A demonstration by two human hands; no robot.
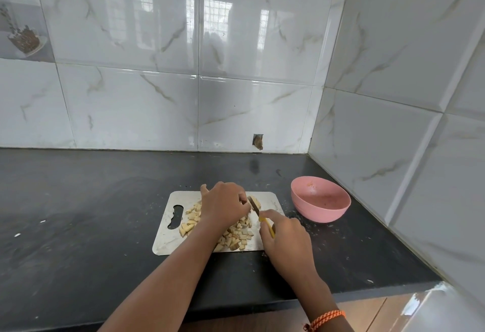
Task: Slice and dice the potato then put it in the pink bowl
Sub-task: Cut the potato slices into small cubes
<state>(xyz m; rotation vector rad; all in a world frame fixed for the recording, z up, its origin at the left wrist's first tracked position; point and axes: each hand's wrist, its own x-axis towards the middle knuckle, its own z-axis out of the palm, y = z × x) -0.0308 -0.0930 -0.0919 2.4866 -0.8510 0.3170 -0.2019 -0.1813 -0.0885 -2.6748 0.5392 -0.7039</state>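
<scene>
While the left hand (pixel 224 207) is pinching the last potato piece (pixel 256 201) near the cutting board's (pixel 168 242) far edge, the right hand (pixel 284 239) is gripping the knife (pixel 258 213); its blade risks nicking the close fingertips (pixel 245 201).

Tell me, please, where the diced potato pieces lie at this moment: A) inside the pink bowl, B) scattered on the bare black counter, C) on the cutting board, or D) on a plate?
C: the diced potato pieces are heaped on the cutting board, while the pink bowl to its right holds none.
</scene>
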